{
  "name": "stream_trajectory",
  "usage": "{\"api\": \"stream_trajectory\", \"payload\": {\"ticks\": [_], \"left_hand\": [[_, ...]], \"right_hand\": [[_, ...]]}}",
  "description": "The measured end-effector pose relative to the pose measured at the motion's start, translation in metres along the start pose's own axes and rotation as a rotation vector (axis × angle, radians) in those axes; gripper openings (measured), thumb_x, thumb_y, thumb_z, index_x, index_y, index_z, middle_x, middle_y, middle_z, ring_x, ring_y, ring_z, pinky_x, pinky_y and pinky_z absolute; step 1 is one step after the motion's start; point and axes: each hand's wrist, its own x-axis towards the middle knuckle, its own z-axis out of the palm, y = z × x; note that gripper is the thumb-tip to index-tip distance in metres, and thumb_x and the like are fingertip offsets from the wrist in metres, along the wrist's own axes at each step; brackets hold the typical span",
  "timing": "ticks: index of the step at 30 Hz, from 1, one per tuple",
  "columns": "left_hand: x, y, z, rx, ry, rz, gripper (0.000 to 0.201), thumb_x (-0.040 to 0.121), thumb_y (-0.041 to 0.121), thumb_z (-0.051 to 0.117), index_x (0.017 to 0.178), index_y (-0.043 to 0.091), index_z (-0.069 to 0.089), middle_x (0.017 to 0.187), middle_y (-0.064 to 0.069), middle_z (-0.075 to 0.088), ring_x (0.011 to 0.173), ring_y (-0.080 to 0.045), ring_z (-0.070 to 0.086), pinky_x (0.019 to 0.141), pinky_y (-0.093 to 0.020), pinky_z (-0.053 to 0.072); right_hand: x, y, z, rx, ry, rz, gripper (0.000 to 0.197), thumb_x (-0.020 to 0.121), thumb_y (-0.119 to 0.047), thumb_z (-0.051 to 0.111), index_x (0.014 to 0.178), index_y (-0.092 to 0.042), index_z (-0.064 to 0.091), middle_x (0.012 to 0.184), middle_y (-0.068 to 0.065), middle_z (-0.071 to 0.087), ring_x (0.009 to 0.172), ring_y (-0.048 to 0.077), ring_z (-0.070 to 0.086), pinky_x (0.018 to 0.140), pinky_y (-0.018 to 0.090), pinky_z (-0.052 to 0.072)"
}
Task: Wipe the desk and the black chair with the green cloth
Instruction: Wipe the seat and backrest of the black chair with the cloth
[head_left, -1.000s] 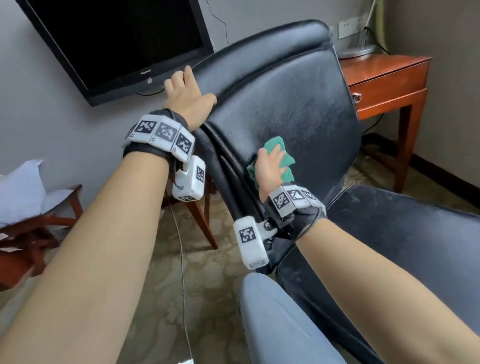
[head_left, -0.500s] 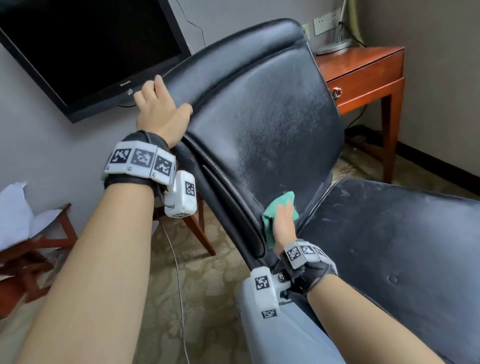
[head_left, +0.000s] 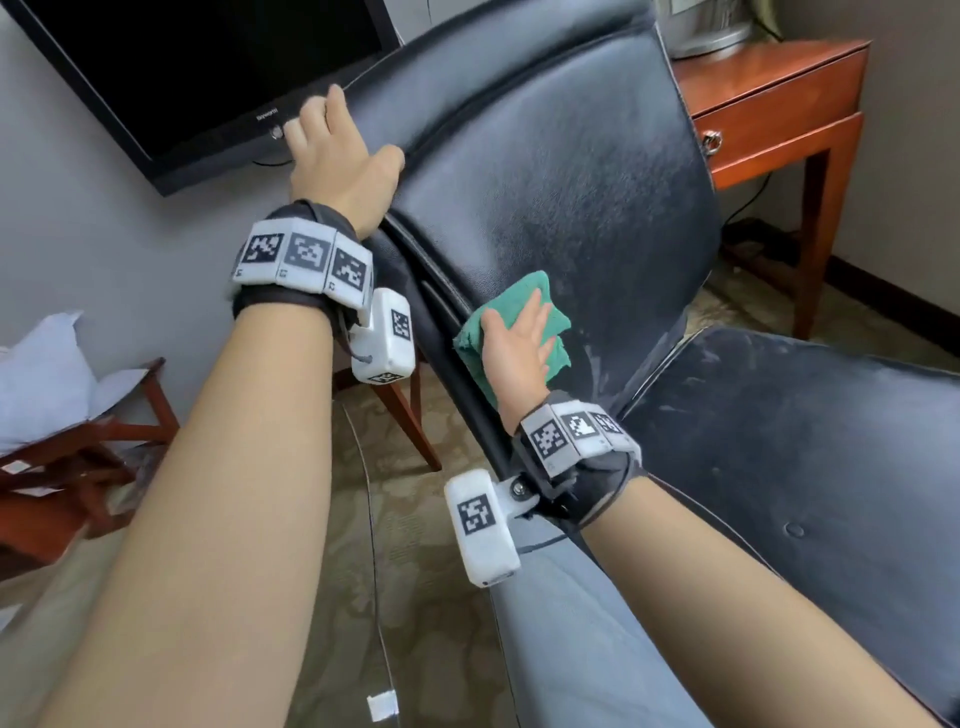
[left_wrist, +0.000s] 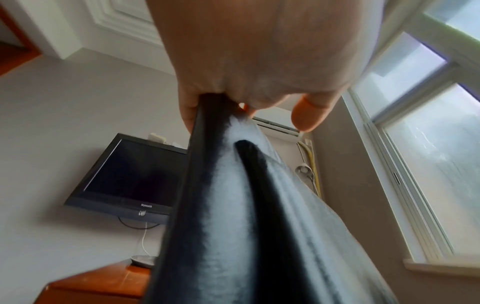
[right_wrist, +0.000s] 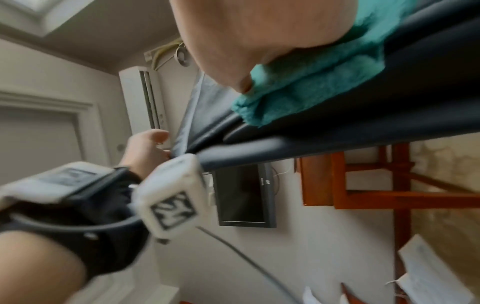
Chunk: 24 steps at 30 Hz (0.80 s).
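green cloth — half under right hand

The left hand hooks its fingers behind the black chair, so they're out of sight. Part of the green cloth sits under the right hand. Right wrist view's pretty smeared, and the TV gets cropped.
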Motion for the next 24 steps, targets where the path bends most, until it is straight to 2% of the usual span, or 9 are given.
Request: {"api": "stream_trajectory", "payload": {"ticks": [11,15,16,17,18,19,21,22,24], "left_hand": [[0.001,0.001,0.002,-0.09,0.019,-0.046,0.066,0.092,0.026,0.044,0.15,0.011,0.016,0.152,-0.002,0.019,0.139,-0.022,0.015,0.107,-0.031,0.021],[0.001,0.002,0.0,-0.079,0.002,-0.042,0.066,0.093,0.027,0.043,0.15,0.01,0.015,0.153,-0.002,0.017,0.138,-0.023,0.015,0.107,-0.029,0.02],[0.0,0.002,0.0,-0.063,0.001,-0.035,0.067,0.092,0.027,0.043,0.15,0.01,0.015,0.152,-0.003,0.018,0.138,-0.023,0.015,0.107,-0.03,0.02],[0.0,0.001,0.0,-0.049,0.0,-0.029,0.067,0.092,0.028,0.044,0.15,0.009,0.014,0.152,-0.004,0.018,0.137,-0.024,0.016,0.107,-0.03,0.021],[-0.001,0.001,0.001,-0.04,0.001,-0.024,0.068,0.092,0.028,0.045,0.15,0.009,0.014,0.152,-0.004,0.018,0.137,-0.025,0.017,0.107,-0.03,0.021],[0.0,0.001,0.001,-0.036,0.003,-0.02,0.069,0.092,0.028,0.045,0.149,0.008,0.014,0.151,-0.005,0.019,0.136,-0.026,0.017,0.107,-0.03,0.02],[0.0,0.001,0.002,-0.04,0.006,-0.017,0.069,0.092,0.028,0.046,0.149,0.008,0.015,0.151,-0.005,0.019,0.136,-0.026,0.018,0.108,-0.03,0.02],[0.001,0.001,0.002,-0.044,0.008,-0.017,0.068,0.092,0.028,0.045,0.149,0.008,0.015,0.151,-0.005,0.019,0.136,-0.026,0.017,0.107,-0.03,0.02],[0.002,0.001,0.003,-0.044,0.015,-0.018,0.068,0.092,0.029,0.045,0.149,0.009,0.015,0.151,-0.003,0.02,0.136,-0.024,0.018,0.106,-0.029,0.021]], "right_hand": [[-0.003,0.076,-0.027,0.003,0.048,-0.138,0.065,0.097,-0.029,0.046,0.151,-0.028,0.011,0.159,-0.009,0.006,0.146,0.017,0.0,0.12,0.04,0.001],[-0.003,0.105,-0.034,0.114,0.052,0.029,0.06,0.099,-0.032,0.041,0.151,-0.027,0.013,0.156,-0.011,0.014,0.144,0.012,0.013,0.119,0.038,0.01],[-0.001,0.115,-0.035,0.135,0.05,0.101,0.057,0.098,-0.035,0.04,0.149,-0.032,0.017,0.15,-0.01,0.026,0.137,0.015,0.027,0.114,0.04,0.024],[0.006,0.13,-0.035,0.174,0.05,0.158,0.051,0.094,-0.04,0.04,0.143,-0.044,0.024,0.136,-0.01,0.042,0.118,0.016,0.046,0.095,0.041,0.045],[0.017,0.15,-0.035,0.23,0.032,0.192,0.042,0.089,-0.043,0.04,0.127,-0.057,0.031,0.111,-0.011,0.054,0.09,0.012,0.054,0.065,0.032,0.051],[0.021,0.159,-0.037,0.247,0.034,0.168,0.033,0.084,-0.043,0.04,0.111,-0.061,0.037,0.086,-0.012,0.057,0.066,0.006,0.052,0.046,0.018,0.043],[0.029,0.164,-0.037,0.252,0.072,0.11,0.017,0.085,-0.037,0.04,0.098,-0.045,0.046,0.053,-0.002,0.051,0.037,0.008,0.044,0.035,0.011,0.033],[0.025,0.151,-0.037,0.27,0.093,0.096,0.012,0.087,-0.037,0.044,0.098,-0.038,0.048,0.05,0.005,0.047,0.036,0.013,0.041,0.034,0.012,0.032],[0.031,0.128,-0.032,0.344,0.121,0.124,0.033,0.073,-0.052,0.058,0.103,-0.038,0.054,0.069,0.005,0.049,0.052,0.015,0.046,0.036,0.011,0.035]]}}
